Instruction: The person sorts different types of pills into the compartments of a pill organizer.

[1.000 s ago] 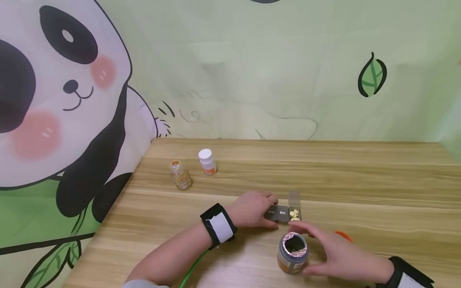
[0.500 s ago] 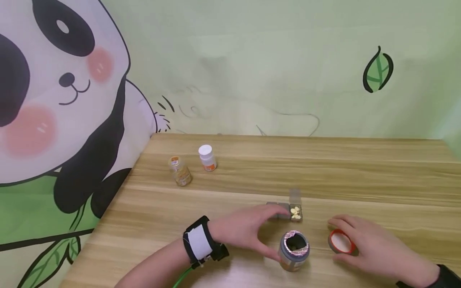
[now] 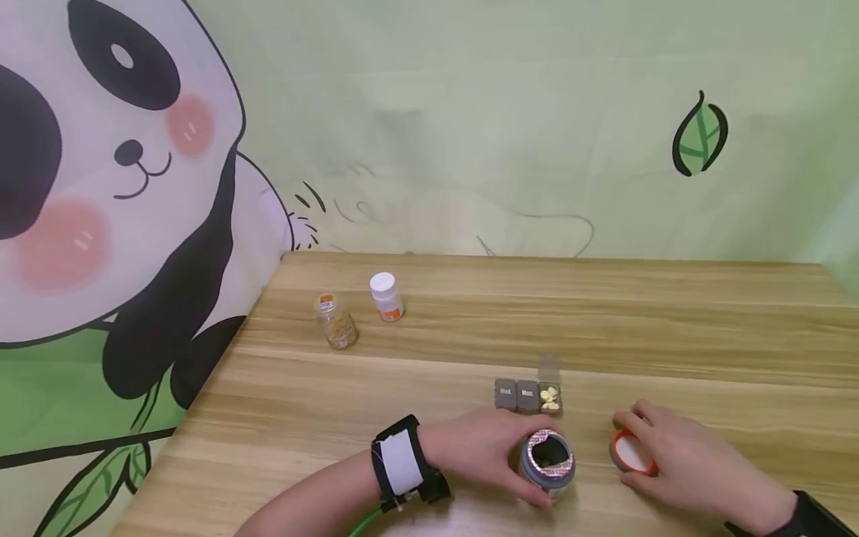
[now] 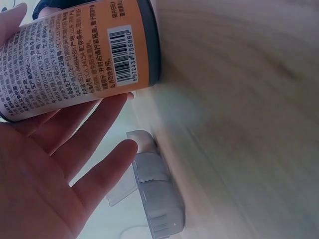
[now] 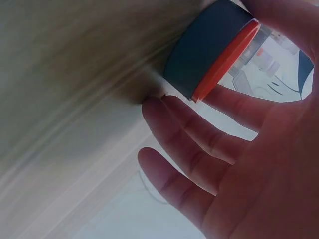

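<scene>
My left hand [image 3: 479, 451] holds an opened pill jar [image 3: 564, 477] with a torn foil seal, thumb in front and fingers behind it. In the left wrist view, the jar [image 4: 75, 55] shows its orange and white printed label. My right hand [image 3: 691, 459] holds the jar's dark lid [image 3: 632, 453] between thumb and fingers; it lies inside-up, with a red rim and white lining. Just behind the jar stands a grey pill organizer [image 3: 517, 395]. Its "Wed." and "Mon." lids are down; the rightmost compartment is open with several pale yellow tablets [image 3: 550, 397] in it.
A clear bottle [image 3: 337, 326] with yellowish contents and a white pill bottle [image 3: 387, 298] stand at the back left of the wooden table [image 3: 637, 313]. Behind it hangs a green backdrop [image 3: 470, 134] with a panda.
My right hand has gone from beside the jar to the lid on the right. The left hand has left the pill organizer and come round the jar.
</scene>
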### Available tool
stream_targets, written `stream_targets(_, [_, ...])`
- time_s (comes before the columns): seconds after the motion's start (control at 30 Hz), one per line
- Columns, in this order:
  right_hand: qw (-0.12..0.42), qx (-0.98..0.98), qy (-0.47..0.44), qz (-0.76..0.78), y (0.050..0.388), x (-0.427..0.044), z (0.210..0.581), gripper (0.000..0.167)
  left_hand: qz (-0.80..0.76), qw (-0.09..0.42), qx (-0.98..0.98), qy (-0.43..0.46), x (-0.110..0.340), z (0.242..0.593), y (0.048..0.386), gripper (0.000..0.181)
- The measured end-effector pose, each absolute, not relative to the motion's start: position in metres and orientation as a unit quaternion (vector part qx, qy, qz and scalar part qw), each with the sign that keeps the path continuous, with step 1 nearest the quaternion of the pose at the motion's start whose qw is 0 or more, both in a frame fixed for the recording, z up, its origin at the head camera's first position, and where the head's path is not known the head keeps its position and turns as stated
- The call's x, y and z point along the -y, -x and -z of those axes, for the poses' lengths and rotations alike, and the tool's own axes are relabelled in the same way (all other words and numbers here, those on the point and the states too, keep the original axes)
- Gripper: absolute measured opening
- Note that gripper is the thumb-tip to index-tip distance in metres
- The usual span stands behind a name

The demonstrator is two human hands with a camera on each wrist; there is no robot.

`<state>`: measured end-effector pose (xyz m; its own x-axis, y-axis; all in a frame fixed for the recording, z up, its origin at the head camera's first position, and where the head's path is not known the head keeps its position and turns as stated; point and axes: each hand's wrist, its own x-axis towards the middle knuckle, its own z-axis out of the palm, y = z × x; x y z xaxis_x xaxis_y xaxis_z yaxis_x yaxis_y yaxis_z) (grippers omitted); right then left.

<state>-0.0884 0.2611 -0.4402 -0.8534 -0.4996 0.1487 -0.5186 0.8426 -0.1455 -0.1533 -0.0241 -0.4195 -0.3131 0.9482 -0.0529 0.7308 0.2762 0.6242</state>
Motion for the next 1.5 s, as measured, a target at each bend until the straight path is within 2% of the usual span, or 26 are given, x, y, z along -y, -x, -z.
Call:
stream_targets(0.27, [0.056,0.953,-0.277,-0.111,0.09,-0.26,0.44,0.048,-0.25,0.212,-0.771,-0.546,0.024,0.42,0.155,0.061])
stream_targets(0.4, [-0.003,0.951,-0.263,-0.162,0.093,-0.264,0.435,0.048,-0.252,0.212,-0.772,-0.544,0.025,0.42,0.154,0.061])
stream_targets(0.57, [-0.046,0.933,-0.268,-0.236,0.102,-0.267,0.416,0.054,-0.26,0.218,-0.769,-0.542,0.025,0.421,0.154,0.06])
stream_targets(0.67, [-0.033,0.911,-0.301,-0.281,0.105,-0.261,0.404,0.054,-0.266,0.217,-0.765,-0.545,0.025,0.421,0.153,0.058])
stream_targets(0.77, [0.006,0.889,-0.339,-0.307,0.104,-0.251,0.392,0.055,-0.271,0.209,-0.761,-0.551,0.025,0.422,0.152,0.056])
stream_targets(0.9, [0.043,0.867,-0.349,-0.354,0.099,-0.234,0.38,0.058,-0.276,0.198,-0.759,-0.556,0.024,0.423,0.152,0.053])
stream_targets(1.0, [0.046,0.837,-0.351,-0.417,0.096,-0.224,0.377,0.059,-0.278,0.192,-0.758,-0.558,0.023,0.424,0.152,0.054])
stream_targets(1.23, [0.002,0.767,-0.341,-0.543,0.09,-0.203,0.394,0.053,-0.28,0.194,-0.76,-0.554,0.023,0.426,0.153,0.055])
stream_targets(1.5, [-0.003,0.735,-0.357,-0.577,0.085,-0.195,0.416,0.051,-0.281,0.192,-0.758,-0.557,0.024,0.425,0.152,0.045])
